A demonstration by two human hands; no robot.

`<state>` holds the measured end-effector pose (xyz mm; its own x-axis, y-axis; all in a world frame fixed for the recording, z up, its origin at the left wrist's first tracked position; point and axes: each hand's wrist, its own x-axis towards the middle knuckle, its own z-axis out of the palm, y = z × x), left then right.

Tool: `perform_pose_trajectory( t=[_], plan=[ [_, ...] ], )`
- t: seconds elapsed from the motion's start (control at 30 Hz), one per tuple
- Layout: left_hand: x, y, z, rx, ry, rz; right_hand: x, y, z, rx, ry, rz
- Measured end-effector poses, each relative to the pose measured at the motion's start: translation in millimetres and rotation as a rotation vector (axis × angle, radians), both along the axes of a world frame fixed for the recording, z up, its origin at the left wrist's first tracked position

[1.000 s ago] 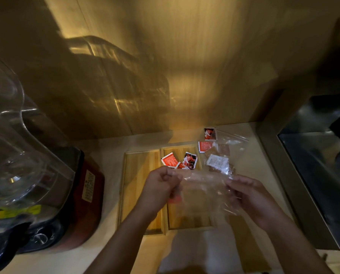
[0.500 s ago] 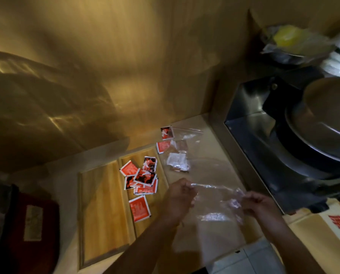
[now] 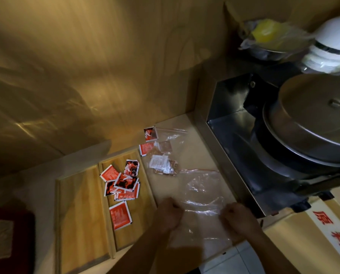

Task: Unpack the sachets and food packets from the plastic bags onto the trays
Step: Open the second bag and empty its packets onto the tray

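Note:
An empty clear plastic bag (image 3: 203, 191) lies spread on the counter. My left hand (image 3: 168, 213) and my right hand (image 3: 238, 219) each pinch its near edge, fingers closed on the film. Two wooden trays sit side by side: the left tray (image 3: 82, 214) is bare, the right tray (image 3: 141, 220) carries several red and black sachets (image 3: 123, 184) in a loose pile, plus one red sachet (image 3: 120, 215) lying apart nearer me. Behind the empty bag, another clear bag (image 3: 162, 153) holds food packets and red sachets.
A steel appliance (image 3: 234, 123) with a large round metal lid (image 3: 311, 119) borders the counter on the right. Behind it stand a bowl with yellow contents (image 3: 265, 34) and a white container (image 3: 335, 42). A dark red machine (image 3: 9, 238) sits at lower left. A wood-panelled wall rises behind.
The camera view swung right and down. The sachets now lie on the right tray, out of the bag. Both hands lowered the emptied bag onto the counter beside the tray.

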<state>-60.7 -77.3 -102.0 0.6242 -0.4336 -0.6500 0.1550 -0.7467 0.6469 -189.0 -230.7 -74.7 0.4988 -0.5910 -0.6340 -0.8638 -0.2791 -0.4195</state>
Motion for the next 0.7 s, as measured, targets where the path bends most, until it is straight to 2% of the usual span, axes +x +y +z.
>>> perform_pose_trajectory(
  t=[0.1, 0.2, 0.23, 0.37, 0.47, 0.57, 0.63, 0.7],
  plan=[
    [17, 3, 10, 0.024, 0.064, -0.045, 12, 1, 27, -0.159, 0.090, 0.163],
    [38, 4, 26, 0.041, -0.076, -0.122, 31, 3, 45, -0.343, 0.089, 0.317],
    [45, 3, 32, 0.059, -0.148, -0.133, 40, 4, 48, -0.366, 0.071, 0.305],
    [80, -7, 50, 0.042, -0.305, 0.039, 85, -6, 38, -0.179, -0.151, 0.113],
    [108, -15, 51, 0.037, -0.456, 0.059, 121, -19, 22, -0.094, -0.259, 0.083],
    [127, -19, 40, 0.062, -0.597, 0.005, 156, -19, 9, -0.034, -0.372, -0.062],
    [135, -21, 25, 0.121, -0.566, -0.067, 175, -14, 4, 0.155, -0.379, -0.170],
    [136, -22, 12, 0.178, -0.440, -0.095, 191, -7, -1, 0.317, -0.351, -0.231]
  ],
)
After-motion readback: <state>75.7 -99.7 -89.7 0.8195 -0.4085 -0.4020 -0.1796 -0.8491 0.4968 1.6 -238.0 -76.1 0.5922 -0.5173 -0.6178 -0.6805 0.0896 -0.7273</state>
